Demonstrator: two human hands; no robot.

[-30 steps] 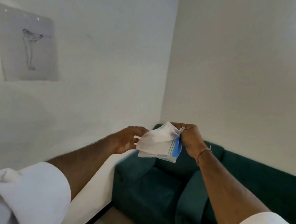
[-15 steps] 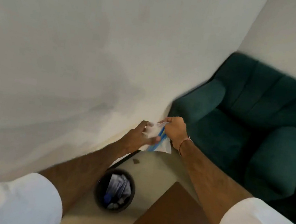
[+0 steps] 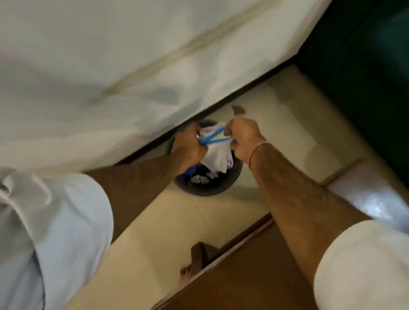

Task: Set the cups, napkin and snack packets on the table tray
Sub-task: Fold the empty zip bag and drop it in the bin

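A white packet with a blue strip (image 3: 216,147) is stretched between both hands, directly above a dark round waste bin (image 3: 217,187) on the floor. My left hand (image 3: 188,147) grips the packet's left side. My right hand (image 3: 244,139) pinches its top right edge. The packet's lower part hangs toward the bin's opening. No cups, napkin or tray appear in this view.
The bin holds crumpled white and blue scraps and stands against a white wall (image 3: 108,51). A brown wooden table (image 3: 253,286) fills the lower right. A dark green sofa (image 3: 390,75) sits at the upper right. A foot in a sandal (image 3: 196,260) shows beside the table.
The view has swung down from the wall and sofa to the floor. Both hands, still holding the packet, have moved down over the waste bin.
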